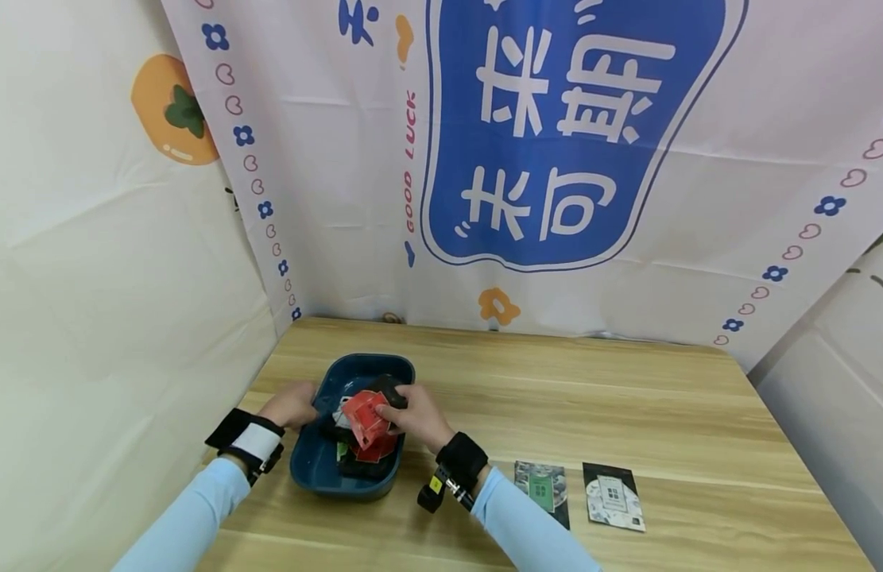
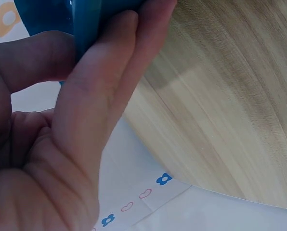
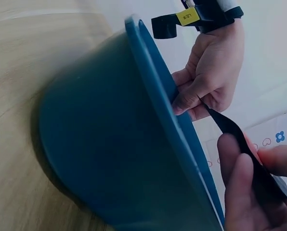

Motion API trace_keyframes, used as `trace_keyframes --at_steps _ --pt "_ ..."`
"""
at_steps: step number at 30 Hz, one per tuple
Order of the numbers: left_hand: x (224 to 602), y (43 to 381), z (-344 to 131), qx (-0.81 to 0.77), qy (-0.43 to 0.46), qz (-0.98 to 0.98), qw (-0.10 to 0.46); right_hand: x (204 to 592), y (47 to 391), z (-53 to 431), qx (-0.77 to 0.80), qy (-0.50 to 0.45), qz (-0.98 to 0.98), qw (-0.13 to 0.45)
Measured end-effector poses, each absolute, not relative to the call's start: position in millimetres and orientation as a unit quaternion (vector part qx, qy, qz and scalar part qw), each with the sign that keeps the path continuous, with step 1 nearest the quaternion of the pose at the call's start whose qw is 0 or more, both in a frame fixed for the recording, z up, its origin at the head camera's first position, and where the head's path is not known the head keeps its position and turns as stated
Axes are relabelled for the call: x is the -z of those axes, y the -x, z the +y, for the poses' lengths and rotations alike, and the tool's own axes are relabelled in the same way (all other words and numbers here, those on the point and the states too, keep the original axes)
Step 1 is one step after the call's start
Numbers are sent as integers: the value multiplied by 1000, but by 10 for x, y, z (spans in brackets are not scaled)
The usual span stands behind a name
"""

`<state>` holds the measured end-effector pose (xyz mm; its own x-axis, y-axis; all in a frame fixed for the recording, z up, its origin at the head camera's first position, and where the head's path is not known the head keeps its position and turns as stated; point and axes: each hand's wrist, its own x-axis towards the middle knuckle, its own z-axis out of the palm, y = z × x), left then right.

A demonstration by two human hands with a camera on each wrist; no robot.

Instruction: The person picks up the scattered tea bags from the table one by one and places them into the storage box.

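Observation:
A dark blue plastic basin [image 1: 308, 469] stands on the table, with several packets inside it. At its left side, my left hand [image 1: 291, 403] grips the rim between thumb and fingers; the left wrist view shows the basin wall [image 2: 87, 24] between them. Over the basin, my right hand [image 1: 423, 419] pinches a flat packet with a red front [image 1: 365, 417]. Seen nearly edge-on in the right wrist view, the packet's dark back [image 3: 235, 130] bends between thumb and fingers. Beneath it lie black packets [image 1: 365, 467] and another red one [image 1: 379, 450], partly covered.
Two flat packets lie on the table right of the basin: one with a green label [image 1: 541, 488], partly behind my right sleeve, and a black one with a pale label [image 1: 614, 494]. A printed cloth [image 1: 355, 262] hangs behind the wooden table [image 1: 555, 381].

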<state>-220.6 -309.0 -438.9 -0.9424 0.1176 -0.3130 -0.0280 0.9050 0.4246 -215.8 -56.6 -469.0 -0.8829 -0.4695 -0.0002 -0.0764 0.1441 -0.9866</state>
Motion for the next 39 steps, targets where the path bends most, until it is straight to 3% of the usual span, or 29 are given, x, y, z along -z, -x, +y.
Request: trace_keyframes --at_steps 4,13,20,39 --pt "4414 2206 -3077 -220 -23 960 171 4710 2131 -573 607 197 757 141" --pt "4469 2184 -3057 -224 -25 959 172 4707 2079 -461 479 265 837 17" --pt "4432 2232 -3099 -221 -33 959 173 4562 2052 -99 539 255 801 48" --pt "4426 2269 -3150 -214 -45 961 170 4539 1649 954 459 191 867 22"
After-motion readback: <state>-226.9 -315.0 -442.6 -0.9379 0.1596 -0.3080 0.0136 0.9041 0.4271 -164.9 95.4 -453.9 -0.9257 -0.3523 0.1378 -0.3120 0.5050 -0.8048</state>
